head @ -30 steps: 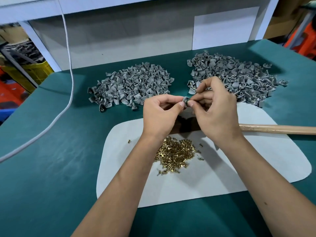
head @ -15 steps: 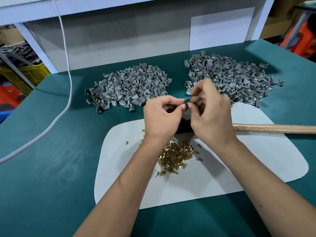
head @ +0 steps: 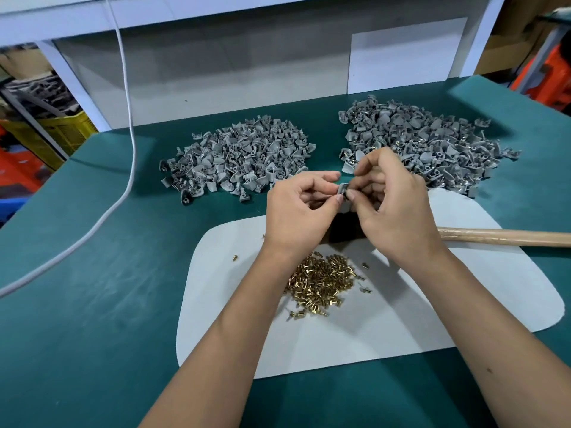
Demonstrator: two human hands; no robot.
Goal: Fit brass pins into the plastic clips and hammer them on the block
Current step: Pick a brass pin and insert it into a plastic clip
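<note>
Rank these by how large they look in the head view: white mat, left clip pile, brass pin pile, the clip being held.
1. white mat
2. left clip pile
3. brass pin pile, though it lies nearer the camera
4. held clip, pinched between left hand and right hand

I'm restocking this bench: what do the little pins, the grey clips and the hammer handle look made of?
The pins look like brass: yellow metal with bright glints. The grey clips look like moulded plastic: matt, uniform grey, identical shapes. The hammer handle looks like pale wood, smooth, possibly varnished; its head is hidden behind the hands.
</note>
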